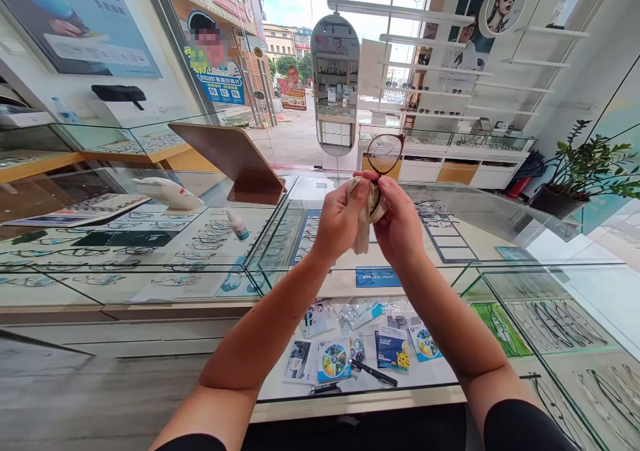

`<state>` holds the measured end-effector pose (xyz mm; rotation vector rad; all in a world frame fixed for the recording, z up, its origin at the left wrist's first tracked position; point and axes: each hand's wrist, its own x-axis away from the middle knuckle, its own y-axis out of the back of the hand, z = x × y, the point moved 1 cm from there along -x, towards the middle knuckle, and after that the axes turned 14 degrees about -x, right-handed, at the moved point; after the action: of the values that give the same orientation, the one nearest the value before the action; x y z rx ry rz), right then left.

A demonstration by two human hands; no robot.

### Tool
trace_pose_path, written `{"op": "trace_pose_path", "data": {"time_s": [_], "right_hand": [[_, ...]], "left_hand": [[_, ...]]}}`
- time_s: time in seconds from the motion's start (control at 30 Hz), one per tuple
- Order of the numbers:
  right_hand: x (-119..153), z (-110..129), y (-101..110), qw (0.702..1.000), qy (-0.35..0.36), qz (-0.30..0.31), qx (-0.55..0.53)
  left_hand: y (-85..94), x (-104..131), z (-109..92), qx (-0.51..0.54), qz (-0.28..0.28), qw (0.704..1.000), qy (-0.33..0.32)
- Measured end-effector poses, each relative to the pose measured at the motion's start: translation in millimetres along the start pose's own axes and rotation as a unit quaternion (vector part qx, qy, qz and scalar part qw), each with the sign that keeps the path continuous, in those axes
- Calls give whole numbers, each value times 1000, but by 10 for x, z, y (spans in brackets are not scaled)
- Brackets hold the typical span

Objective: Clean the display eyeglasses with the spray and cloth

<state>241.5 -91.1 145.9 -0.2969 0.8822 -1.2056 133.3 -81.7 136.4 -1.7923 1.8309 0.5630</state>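
Observation:
A pair of eyeglasses [386, 155] with a dark reddish frame is held up in front of me, one lens raised above my fingers. My left hand [342, 217] is closed around a beige cleaning cloth [362, 236], its thumb pressing the cloth against the lower part of the glasses. My right hand [399, 221] grips the eyeglasses near the bridge, with part of the cloth bunched beside its fingers. The second lens is mostly hidden by the cloth and fingers.
Below my arms are glass display counters with leaflets [334, 361] and a black pen [373, 373]. A small spray bottle [237, 225], a tilted brown-backed mirror or stand [227, 154] and a white hand model [167, 193] stand left. A potted plant [557, 197] is at right.

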Motion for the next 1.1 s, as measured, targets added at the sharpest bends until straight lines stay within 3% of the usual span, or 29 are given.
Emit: {"op": "trace_pose_path", "data": {"time_s": [0.2, 0.37, 0.6, 0.83, 0.9, 0.97, 1.1], "right_hand": [[-90, 68, -89, 999, 24, 41, -11], [-62, 93, -146, 998, 12, 60, -19], [32, 101, -83, 999, 6, 51, -14], [185, -83, -253, 998, 51, -17, -18], [183, -99, -253, 998, 59, -21, -6], [146, -75, -205, 998, 61, -14, 5], [40, 24, -52, 999, 50, 10, 4]], "left_hand": [[242, -61, -169, 12, 137, 990, 16], [314, -31, -251, -14, 149, 989, -13], [105, 29, -173, -26, 85, 996, -7], [-93, 137, -94, -24, -71, 997, -29], [-93, 136, -69, -36, -87, 995, -27], [-60, 106, -53, -34, -52, 998, -10], [81, 16, -75, -29, 87, 995, 26]]}}
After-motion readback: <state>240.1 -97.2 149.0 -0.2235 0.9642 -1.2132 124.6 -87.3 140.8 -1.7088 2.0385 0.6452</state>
